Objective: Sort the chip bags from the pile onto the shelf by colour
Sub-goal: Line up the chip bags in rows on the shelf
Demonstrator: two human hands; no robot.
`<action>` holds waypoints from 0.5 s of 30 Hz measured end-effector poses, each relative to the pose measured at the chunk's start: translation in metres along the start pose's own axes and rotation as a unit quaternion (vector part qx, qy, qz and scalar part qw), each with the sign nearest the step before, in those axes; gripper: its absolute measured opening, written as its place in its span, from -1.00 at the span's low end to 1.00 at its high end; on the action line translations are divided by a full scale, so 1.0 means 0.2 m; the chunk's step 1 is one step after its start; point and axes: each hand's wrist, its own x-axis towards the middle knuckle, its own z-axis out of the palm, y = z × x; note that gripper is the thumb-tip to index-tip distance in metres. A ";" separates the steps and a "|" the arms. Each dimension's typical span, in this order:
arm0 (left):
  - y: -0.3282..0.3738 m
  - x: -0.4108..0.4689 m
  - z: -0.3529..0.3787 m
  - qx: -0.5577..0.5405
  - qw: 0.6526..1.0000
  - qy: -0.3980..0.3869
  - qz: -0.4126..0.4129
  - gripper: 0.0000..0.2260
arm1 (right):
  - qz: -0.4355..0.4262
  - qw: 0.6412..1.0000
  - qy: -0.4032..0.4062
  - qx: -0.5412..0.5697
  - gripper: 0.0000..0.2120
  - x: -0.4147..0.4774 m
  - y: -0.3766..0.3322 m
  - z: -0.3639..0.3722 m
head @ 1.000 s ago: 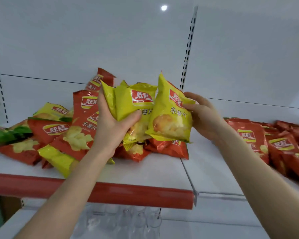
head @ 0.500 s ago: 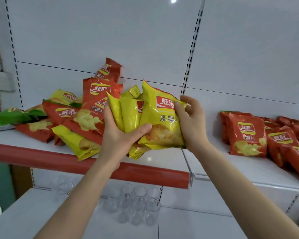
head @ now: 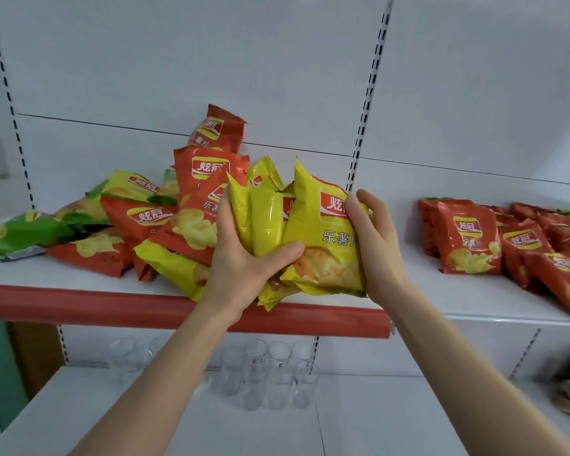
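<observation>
Head camera: left hand [head: 241, 268] and right hand [head: 375, 255] grip yellow bags [head: 323, 245].

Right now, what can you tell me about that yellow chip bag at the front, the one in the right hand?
The front yellow bag is a glossy, crinkled, foil-like packet, puffed and apparently unopened. A red logo with white characters sits near its top, above more white characters and pictured golden chips. It is held roughly upright before the shelf edge. The right hand grips its right side; the left hand, clutching other yellow bags, touches its lower left.
</observation>
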 end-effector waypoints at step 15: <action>0.13 0.02 -0.43 -0.027 0.999 0.026 0.005 -0.02 | -0.008 0.999 -0.026 -0.019 -0.53 -0.13 -0.16 0.41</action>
